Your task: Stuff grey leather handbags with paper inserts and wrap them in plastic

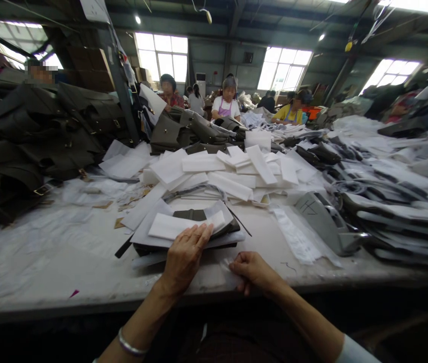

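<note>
My left hand (pixel 188 252) lies with fingers stretched out on a white foam strip (pixel 164 226). Beneath the strip is a dark olive bag (pixel 219 233), with white sheets around it and a thin strap or handle arching behind. The bag's lower layers are partly hidden by the hand. Close to the table's front edge, my right hand (pixel 254 270) is closed in a pinch on the edge of a clear plastic sleeve (pixel 217 275). The sleeve reaches left under the bag, where its far end cannot be made out.
Loose white foam pieces (pixel 232 184) are heaped behind the bag. A grey tape dispenser (pixel 321 224) stands right, beside stacked dark pieces (pixel 399 227). Olive bags (pixel 43 131) pile high at left by a post (pixel 121 75). Several people work farther back.
</note>
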A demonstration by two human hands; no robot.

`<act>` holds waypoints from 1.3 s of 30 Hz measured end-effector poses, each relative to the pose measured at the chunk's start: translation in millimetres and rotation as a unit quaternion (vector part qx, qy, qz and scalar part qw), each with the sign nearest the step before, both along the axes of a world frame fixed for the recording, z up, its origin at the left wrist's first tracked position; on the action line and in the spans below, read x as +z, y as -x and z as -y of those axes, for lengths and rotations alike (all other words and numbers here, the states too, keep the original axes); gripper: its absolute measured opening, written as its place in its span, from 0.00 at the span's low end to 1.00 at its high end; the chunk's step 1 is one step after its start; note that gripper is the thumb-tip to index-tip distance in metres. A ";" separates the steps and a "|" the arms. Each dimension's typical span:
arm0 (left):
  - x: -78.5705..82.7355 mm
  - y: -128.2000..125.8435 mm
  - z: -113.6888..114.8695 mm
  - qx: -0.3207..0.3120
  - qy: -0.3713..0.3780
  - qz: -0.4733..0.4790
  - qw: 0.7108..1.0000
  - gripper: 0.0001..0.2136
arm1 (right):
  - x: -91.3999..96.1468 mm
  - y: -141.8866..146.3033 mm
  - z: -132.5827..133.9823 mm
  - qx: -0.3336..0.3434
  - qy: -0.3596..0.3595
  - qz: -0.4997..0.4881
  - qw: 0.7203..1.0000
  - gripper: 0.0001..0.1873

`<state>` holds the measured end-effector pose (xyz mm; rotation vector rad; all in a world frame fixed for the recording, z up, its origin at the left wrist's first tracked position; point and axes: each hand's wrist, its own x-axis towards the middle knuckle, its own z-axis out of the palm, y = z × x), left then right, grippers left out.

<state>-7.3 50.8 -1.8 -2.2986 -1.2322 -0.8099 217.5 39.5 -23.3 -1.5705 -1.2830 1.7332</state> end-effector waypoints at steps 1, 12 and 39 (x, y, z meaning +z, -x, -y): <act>-2.0 -0.4 0.9 -0.001 0.004 -0.005 1.000 0.27 | -2.6 0.5 5.1 -0.004 0.002 -0.011 1.000 0.23; -21.9 -5.6 10.3 -0.001 -0.016 -0.053 0.998 0.22 | 74.9 -17.2 17.2 0.198 -0.081 0.082 0.973 0.09; -5.3 -32.5 -1.3 -0.001 0.061 -0.081 0.995 0.06 | 8.8 8.9 -28.5 0.122 -0.673 0.198 0.702 0.16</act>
